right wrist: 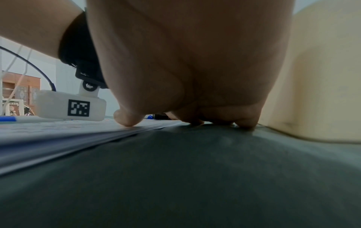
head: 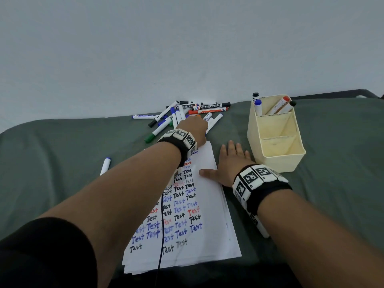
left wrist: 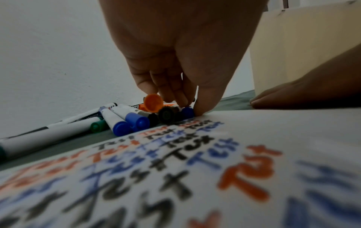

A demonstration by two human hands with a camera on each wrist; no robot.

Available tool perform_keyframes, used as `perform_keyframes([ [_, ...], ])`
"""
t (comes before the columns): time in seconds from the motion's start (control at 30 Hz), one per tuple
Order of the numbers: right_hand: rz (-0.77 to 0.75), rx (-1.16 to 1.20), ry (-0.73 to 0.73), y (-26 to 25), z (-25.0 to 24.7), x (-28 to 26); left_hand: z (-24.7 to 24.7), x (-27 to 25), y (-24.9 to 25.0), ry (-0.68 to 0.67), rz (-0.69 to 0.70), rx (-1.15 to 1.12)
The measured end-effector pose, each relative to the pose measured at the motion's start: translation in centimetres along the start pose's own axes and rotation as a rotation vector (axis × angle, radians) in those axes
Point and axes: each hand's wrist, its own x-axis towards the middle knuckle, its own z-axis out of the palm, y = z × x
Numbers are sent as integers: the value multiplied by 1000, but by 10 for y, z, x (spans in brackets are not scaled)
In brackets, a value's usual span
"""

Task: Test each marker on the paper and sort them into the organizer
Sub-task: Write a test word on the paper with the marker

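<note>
Left hand (head: 194,126) reaching into loose marker pile (head: 182,113), fingertips (left wrist: 180,98) closing around blue-capped marker (left wrist: 187,112), right hand (head: 232,163) flat, fingers extended, thumb on white paper sheet (head: 207,204), cream plastic three-compartment organizer (head: 276,146) just beside it.

A grey-green cloth-covered table (head: 62,163) carries paper (head: 207,235), markers (head: 182,115), organizer (head: 276,150).

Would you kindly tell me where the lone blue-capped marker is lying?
In the head view, the lone blue-capped marker lies on the green cloth, left of the paper.
</note>
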Motion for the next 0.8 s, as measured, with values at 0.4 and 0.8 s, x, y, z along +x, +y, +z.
perform_keyframes([
  [0.4,-12,15,-9,-1,-2,-2,-5,-15,-16,115,26,-236],
  [0.8,-221,126,521,-2,-20,-13,-21,-108,-62,364,176,-430],
])
